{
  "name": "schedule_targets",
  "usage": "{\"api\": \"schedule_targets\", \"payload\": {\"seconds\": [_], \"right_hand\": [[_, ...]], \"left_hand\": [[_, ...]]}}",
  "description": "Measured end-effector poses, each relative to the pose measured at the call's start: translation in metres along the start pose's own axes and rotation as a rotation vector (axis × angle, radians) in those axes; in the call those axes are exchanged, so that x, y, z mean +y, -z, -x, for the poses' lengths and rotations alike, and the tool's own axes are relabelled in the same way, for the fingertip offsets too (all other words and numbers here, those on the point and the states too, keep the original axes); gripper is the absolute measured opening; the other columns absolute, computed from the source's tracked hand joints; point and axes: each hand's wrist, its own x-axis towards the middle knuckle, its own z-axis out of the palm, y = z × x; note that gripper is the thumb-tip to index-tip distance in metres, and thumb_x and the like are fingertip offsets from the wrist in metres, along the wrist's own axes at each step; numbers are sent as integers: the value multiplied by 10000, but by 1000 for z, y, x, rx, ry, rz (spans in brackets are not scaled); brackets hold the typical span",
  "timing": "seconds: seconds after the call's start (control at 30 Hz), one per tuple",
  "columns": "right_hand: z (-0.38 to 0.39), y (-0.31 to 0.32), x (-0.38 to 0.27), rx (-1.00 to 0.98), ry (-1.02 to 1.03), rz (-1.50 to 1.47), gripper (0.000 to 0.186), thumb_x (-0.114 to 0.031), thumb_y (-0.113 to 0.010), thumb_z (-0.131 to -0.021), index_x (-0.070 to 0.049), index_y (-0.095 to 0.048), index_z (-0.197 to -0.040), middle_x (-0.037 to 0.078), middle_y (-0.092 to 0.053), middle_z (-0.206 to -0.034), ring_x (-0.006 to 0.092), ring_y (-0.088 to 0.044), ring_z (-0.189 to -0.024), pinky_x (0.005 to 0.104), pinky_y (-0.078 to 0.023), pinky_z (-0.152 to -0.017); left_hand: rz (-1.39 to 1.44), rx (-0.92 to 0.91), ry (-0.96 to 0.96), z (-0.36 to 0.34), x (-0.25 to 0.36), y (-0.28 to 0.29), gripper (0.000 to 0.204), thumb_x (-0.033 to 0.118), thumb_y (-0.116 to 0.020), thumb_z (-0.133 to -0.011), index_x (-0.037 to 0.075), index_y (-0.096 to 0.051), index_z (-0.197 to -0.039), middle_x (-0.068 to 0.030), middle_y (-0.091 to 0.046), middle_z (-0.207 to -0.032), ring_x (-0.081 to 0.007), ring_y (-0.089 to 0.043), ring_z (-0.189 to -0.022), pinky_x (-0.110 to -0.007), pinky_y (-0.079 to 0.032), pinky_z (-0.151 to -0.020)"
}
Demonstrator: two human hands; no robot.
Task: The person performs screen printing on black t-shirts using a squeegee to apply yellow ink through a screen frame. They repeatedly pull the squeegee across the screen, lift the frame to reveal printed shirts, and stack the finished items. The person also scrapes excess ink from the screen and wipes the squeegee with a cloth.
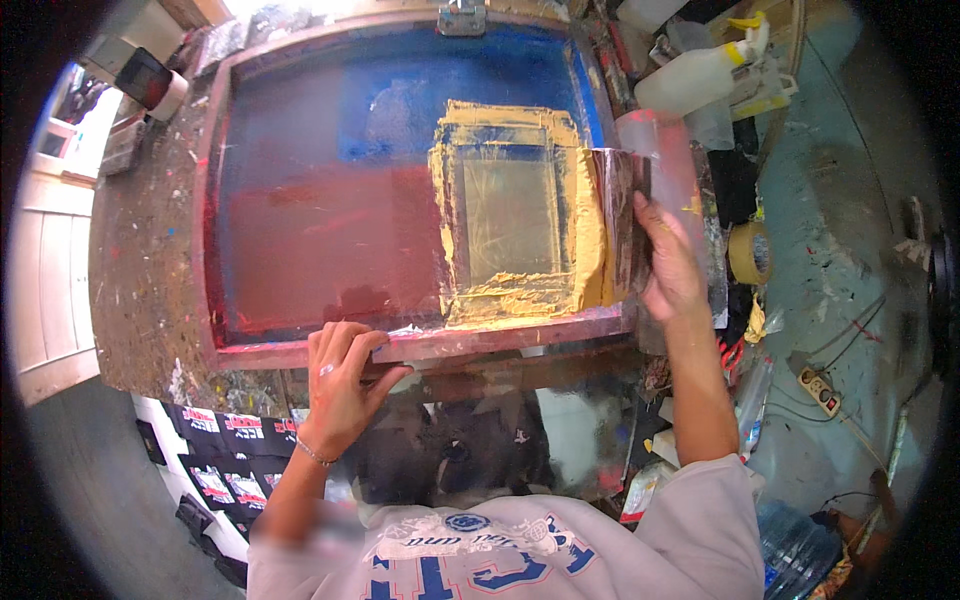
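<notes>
Large wooden-framed printing screen (400,190), mesh stained blue above and red below, lying flat on paint-spattered workbench (140,280). Rectangular open stencil window right of centre, bordered by thick yellow-ochre ink (590,235).

Left hand (340,385): closed over near rail of frame, thumb and fingers pinching front edge left of centre. Firm, nearly shut grip, holding frame only.

Right hand (665,265): at right rail of frame, fingers curled around wide flat squeegee (625,225), blade smeared with red and yellow ink, standing on edge just beside right border of ink patch. Grip closed on squeegee; exact finger wrap on far side hidden.

Position relative to grip: ink patch and stencil window directly left of squeegee blade, touching or nearly touching it; left hand well apart, on near rail below and left of patch.

Handling judgement: frame stiff, likely moderately heavy, best held by wooden rails, never by mesh. Mesh taut but puncture-prone. Squeegee rigid along body, with flexible edge; ink-coated, so probably slippery, best held high on clean upper part. Wet ink thick, prone to smearing.

Surroundings: white plastic spray bottle with yellow nozzle (700,75) and roll of tan tape (748,252) to right; black printed garments (225,455) below bench.
</notes>
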Motion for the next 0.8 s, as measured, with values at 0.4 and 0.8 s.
{"api": "schedule_targets", "payload": {"seconds": [0.4,0.8], "right_hand": [[-40,-18,-15,-317,194,624,388,-157,-802,-907,-25,-622,-1224,42,-737,-1082,126,-679,-981,302,-538,-870],[-51,-43,-15,-511,493,1390,441,-340,-786,-866,-60,-604,-1154,206,-716,-975,422,-695,-916,495,-541,-762]], "left_hand": [[-15,7,87,-1,0,-10,458,78,-852,-620,78,-671,-1041,-95,-632,-950,-311,-570,-874,-445,-407,-803],[-8,52,42,-1,2,-8,376,155,-832,-714,60,-672,-1040,-102,-625,-919,-302,-550,-853,-436,-399,-795]]}}
